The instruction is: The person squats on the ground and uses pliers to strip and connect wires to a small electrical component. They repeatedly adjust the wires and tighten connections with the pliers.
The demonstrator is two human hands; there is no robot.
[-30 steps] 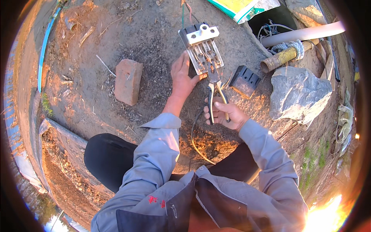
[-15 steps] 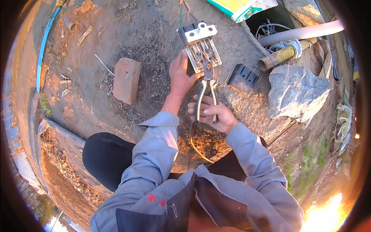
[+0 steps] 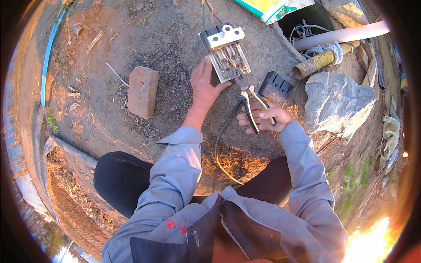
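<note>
An uncovered electrical knife switch (image 3: pixel 229 56), with a white top piece and bare metal contacts, lies on the ground ahead of me. My left hand (image 3: pixel 205 85) steadies it, fingers along its left side and thumb at its lower edge. In my right hand (image 3: pixel 268 117) is a pair of pliers (image 3: pixel 251 103) with black and cream handles. The handles are spread, and the jaws rest at the switch's lower right corner. To the right of the pliers sits a loose black cover (image 3: pixel 276 87). A dark cable (image 3: pixel 222 133) runs from near the switch toward my legs.
A reddish brick (image 3: pixel 143 92) lies left of my hands. A large grey rock (image 3: pixel 337 103) is at the right, below a yellowish pipe (image 3: pixel 318 62) tied with rope and a white pipe (image 3: pixel 342 36). A green and yellow bag (image 3: pixel 274 8) lies at the far side.
My right hand has moved right and slightly down, swinging the plier handles rightward. The pliers' jaws have shifted from the switch's lower contacts toward its corner. My left hand stays beside the switch.
</note>
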